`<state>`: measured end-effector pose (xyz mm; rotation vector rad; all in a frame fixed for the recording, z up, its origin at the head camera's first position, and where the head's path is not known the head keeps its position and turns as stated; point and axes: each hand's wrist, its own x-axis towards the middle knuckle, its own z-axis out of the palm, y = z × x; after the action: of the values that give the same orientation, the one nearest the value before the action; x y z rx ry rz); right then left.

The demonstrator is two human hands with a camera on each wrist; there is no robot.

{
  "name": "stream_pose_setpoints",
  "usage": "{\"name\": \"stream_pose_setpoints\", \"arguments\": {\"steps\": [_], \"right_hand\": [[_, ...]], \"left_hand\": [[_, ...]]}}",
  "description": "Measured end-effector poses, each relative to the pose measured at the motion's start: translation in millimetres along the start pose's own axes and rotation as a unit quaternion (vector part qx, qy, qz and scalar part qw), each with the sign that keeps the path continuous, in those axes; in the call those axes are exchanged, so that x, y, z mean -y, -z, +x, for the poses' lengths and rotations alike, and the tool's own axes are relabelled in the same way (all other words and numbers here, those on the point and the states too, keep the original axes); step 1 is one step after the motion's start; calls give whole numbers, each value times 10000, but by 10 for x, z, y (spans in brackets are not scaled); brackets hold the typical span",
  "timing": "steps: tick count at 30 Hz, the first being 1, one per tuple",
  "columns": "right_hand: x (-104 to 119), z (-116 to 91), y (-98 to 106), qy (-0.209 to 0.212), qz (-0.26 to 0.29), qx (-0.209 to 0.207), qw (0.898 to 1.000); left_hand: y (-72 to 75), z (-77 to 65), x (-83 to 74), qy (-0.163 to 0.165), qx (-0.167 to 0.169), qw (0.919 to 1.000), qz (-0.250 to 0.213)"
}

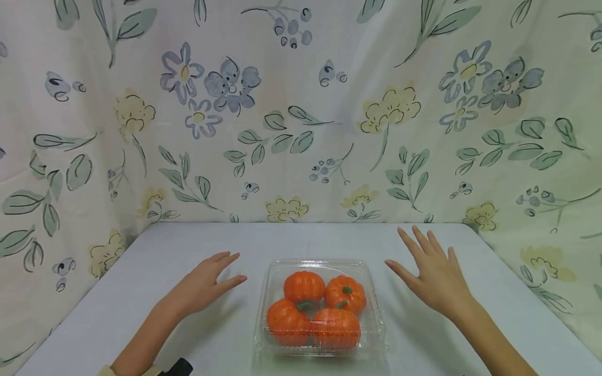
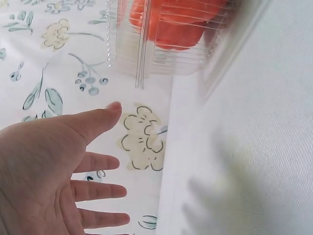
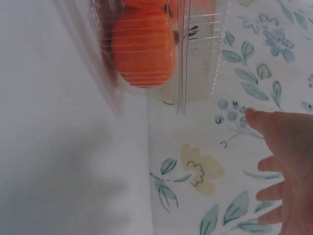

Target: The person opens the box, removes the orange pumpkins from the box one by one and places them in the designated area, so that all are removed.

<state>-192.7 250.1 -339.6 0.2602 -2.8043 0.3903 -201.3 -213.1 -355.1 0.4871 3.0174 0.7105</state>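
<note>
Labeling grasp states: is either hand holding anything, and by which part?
Nothing is held. The left hand and right hand hover apart from the clear plastic clamshell container.

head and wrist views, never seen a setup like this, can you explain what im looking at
There is no machine here, just a person's bare left hand and right hand. The head picture comes from a camera worn on the head, looking forward and down; the other two come from a camera on each wrist. On the white table sits a clear plastic box with four orange pumpkins inside; a floral cloth hangs behind. The hands flank the box without touching it, holding nothing.
</note>
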Motion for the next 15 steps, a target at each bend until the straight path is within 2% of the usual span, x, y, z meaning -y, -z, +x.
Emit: {"name": "stream_pose_setpoints", "arguments": {"steps": [11, 15], "right_hand": [[232, -45, 20, 419, 101, -189, 9989], [332, -82, 9, 622, 134, -297, 9975]], "left_hand": [[-53, -2, 37, -195, 377, 9955, -847], [-101, -18, 64, -249, 638, 9880, -1381]]}}
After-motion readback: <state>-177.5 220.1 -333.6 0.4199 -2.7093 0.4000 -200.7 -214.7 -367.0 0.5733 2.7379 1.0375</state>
